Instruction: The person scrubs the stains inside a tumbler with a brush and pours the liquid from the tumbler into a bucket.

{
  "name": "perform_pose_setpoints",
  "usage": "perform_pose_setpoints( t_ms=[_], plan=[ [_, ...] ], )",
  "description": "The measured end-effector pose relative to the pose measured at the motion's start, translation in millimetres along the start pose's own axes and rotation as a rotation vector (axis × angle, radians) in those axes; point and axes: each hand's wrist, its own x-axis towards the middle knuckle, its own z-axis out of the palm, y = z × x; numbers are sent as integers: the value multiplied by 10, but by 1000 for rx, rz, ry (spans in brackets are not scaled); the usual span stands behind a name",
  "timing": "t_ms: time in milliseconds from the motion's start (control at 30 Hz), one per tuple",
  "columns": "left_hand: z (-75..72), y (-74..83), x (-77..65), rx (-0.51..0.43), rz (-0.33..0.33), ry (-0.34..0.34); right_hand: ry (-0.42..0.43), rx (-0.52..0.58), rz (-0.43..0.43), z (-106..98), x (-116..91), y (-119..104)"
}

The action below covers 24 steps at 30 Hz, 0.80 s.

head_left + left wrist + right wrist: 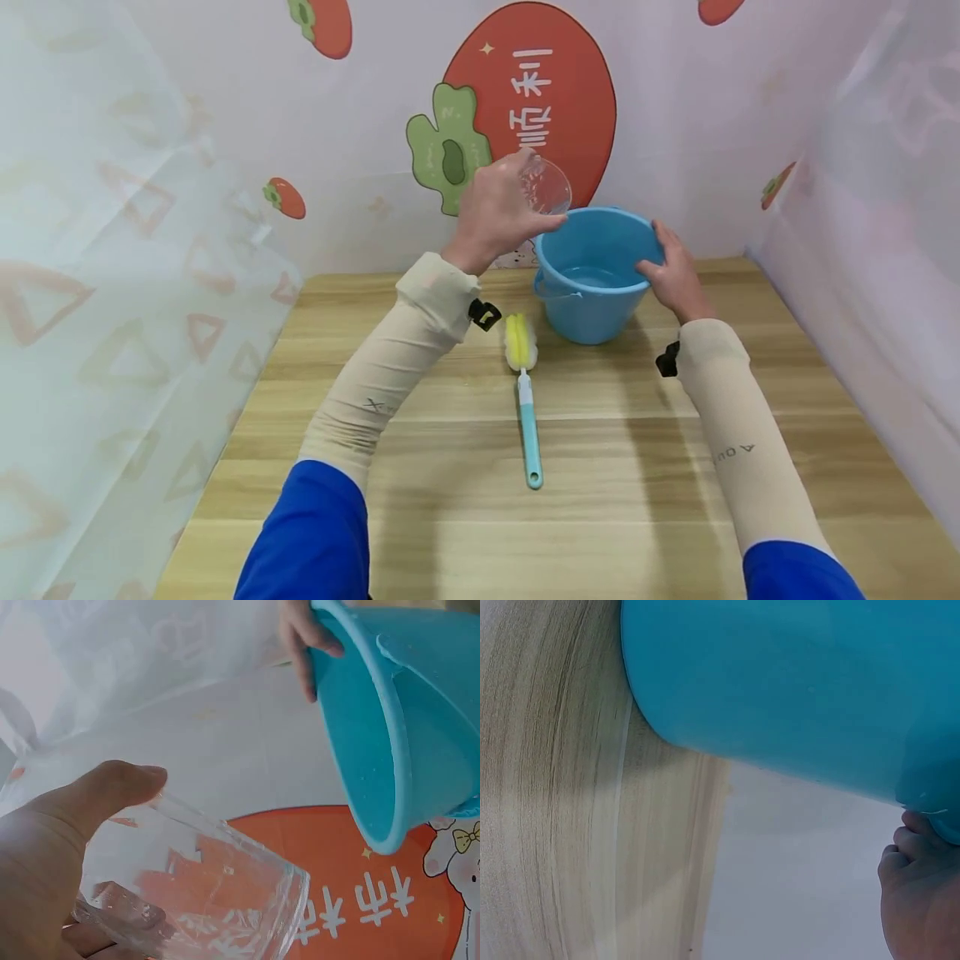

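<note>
My left hand (497, 204) holds a clear glass (547, 187) in the air, tilted, at the upper left of the bucket's rim. Thumb and fingers wrap the glass (217, 885) from both sides in the left wrist view, and its walls look wet. On the table stands a light blue bucket (588, 315) with a little water at its bottom. Its rim is gripped on the right side by my right hand (678, 273), thumb inside. The right wrist view shows the bucket's outer wall (780, 690) and part of the right hand (922, 892).
A bottle brush (529, 425) with a yellow and white head and a light blue handle lies on the wooden table (450, 533), in front of the bucket. Behind stands a white cloth backdrop (360, 125) with red fruit prints; pale cloth also hangs at both sides.
</note>
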Motion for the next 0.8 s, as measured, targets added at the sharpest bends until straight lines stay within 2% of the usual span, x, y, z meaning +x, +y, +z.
perform_pose_setpoints(
  t_ms=[133,333,467,633,800],
  plan=[
    [-32,-112,-74,-84,-41,1,11,-10,13,-80,-56,61],
    [-78,-320,-324,-175,-119,0,16,-51,6,-126,-74,78],
    [-55,-465,-477,-219,-149,16,17,-60,7,-138,-84,80],
    [88,-668,-683,-279,-174,41,16,-53,15,-149,-77,74],
    [354,-865,-923,-344,-194,72,7,-63,15,-154,-66,73]
  ],
)
